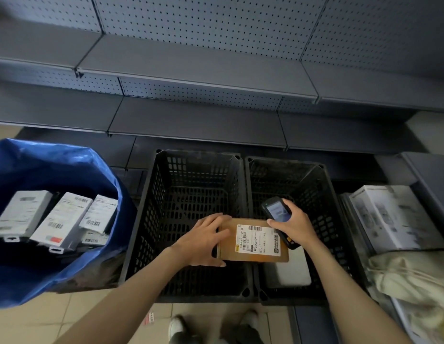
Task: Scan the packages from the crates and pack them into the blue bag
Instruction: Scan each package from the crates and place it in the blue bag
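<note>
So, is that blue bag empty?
No, several white labelled packages lie inside the blue bag.

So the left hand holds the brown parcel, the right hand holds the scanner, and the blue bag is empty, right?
No, the blue bag is not empty: the head view shows several white packages in it. The left hand does hold the brown parcel, and the right hand the scanner.
</note>
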